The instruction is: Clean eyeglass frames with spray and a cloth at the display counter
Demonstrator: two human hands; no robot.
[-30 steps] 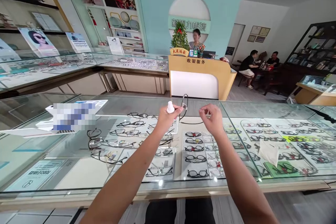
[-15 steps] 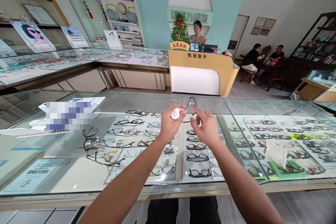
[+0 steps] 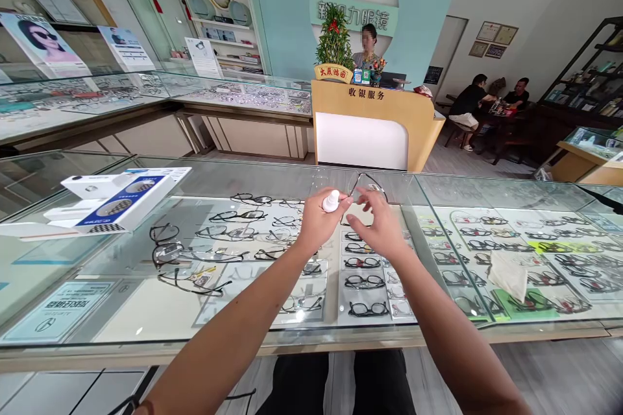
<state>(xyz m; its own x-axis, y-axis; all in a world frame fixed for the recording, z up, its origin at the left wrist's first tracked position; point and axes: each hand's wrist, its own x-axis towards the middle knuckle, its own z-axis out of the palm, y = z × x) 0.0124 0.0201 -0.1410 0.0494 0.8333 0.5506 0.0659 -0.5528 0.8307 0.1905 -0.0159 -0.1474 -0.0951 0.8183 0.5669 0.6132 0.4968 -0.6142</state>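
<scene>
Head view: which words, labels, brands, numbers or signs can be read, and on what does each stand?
"收银服务": front desk
"新…力眼镜": wall sign, one character partly behind the plant
"大展鸿图" (probably): plaque below the plant
Too small or unclear: box, light blue card, posters, desk cards, framed papers
White bottle in the left hand: no readable text

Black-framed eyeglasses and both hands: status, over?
Left hand: holding small white bottle and black-framed eyeglasses. Right hand: loosely open at the eyeglasses, contact unclear. Open blue-and-white cardboard box: on glass display counter, off left, out of the way.
</scene>
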